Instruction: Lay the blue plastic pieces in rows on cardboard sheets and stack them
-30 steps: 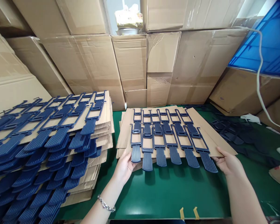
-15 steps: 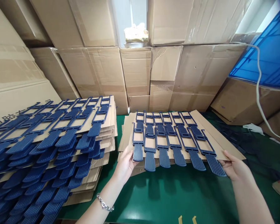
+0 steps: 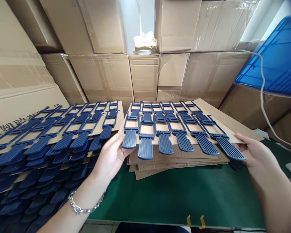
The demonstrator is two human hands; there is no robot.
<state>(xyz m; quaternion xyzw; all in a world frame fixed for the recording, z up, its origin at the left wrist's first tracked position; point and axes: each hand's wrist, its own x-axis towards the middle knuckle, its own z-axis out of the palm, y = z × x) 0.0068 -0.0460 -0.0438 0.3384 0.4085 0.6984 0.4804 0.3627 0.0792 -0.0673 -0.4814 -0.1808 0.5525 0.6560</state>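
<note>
My left hand (image 3: 111, 158) grips the left front corner of a flat cardboard sheet (image 3: 229, 124). At the sheet's right edge, my right hand (image 3: 258, 154) is closed on it too. Rows of dark blue plastic frame-shaped parts with ribbed tabs (image 3: 166, 144) lie on the sheet, their front tabs jutting past its near edge. The sheet is held raised above a pile of plain cardboard sheets (image 3: 174, 160). To the left, beside my left hand, stands a tall stack of cardboard layers bearing similar blue parts (image 3: 80, 140).
Cardboard boxes (image 3: 106, 76) form a wall behind the green table (image 3: 179, 191). A blue plastic crate (image 3: 269, 61) rests on a box at right, with a white cable (image 3: 263, 94) hanging before it. Two yellow tape strips (image 3: 188, 220) stick to the table's front edge.
Both hands have lifted the loaded cardboard sheet higher and nearer, uncovering more of the cardboard pile beneath. My left hand has moved left and up, toward the tall stack. The view has shifted slightly.
</note>
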